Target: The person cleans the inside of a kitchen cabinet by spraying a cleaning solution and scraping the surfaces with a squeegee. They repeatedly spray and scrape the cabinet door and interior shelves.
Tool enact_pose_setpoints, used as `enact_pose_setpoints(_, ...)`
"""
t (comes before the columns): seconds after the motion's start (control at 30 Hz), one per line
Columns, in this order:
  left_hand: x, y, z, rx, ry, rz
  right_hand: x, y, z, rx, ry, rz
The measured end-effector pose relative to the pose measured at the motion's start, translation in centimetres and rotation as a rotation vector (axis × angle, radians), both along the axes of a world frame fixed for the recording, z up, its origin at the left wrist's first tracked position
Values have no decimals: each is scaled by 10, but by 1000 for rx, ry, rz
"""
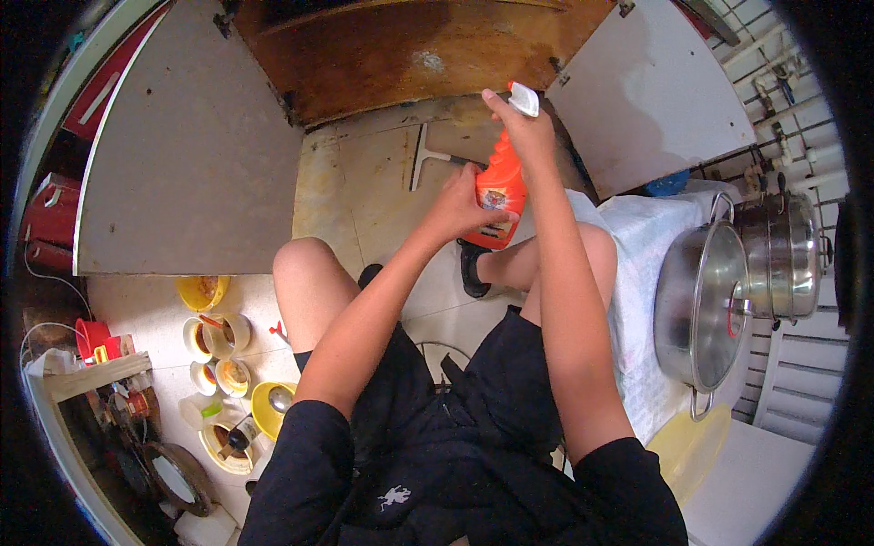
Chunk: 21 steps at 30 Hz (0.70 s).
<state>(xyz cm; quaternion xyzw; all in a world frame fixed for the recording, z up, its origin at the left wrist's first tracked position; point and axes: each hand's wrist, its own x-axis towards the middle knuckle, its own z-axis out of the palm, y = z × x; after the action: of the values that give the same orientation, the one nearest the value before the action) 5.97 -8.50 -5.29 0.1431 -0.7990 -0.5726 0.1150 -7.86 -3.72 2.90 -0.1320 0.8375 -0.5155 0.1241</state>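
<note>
An orange plastic spray bottle (504, 179) with a white trigger head is held in both my hands above the tiled floor. My left hand (466, 205) wraps around its lower body, with the thumb and fingers at its sides. My right hand (529, 130) grips the neck just below the spray head (524, 99). Beyond the bottle, a white squeegee (427, 155) with a dark handle lies on the floor tiles, its handle partly hidden behind the bottle. The open wooden cabinet (382, 65) stands in front of me.
Cabinet doors stand open at left (184, 157) and right (649, 89). Several bowls and containers, one a yellow bowl (263, 403), sit on the floor at left. At right, a large lidded steel pot (703, 307) stands on a cloth-covered surface (638, 273), beside more steel cookware (785, 252).
</note>
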Motion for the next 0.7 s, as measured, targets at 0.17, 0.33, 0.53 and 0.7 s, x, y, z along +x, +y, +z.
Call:
enact_pose_setpoints(0.17, 2, 0, -1, -66, -40, 47, 0, -3, 2, 19, -77, 37)
enact_pose_setpoints(0.33, 4, -3, -2, -106, -54, 51, 0, -6, 0, -52, -46, 48)
enact_pose_setpoints(0.53, 5, -1, -3, -144, 29, 94, 2, -8, 2, -60, -93, 85)
enact_pose_setpoints(0.7, 4, 1, -4, -43, -4, 72, 5, -10, -4, -113, -14, 27)
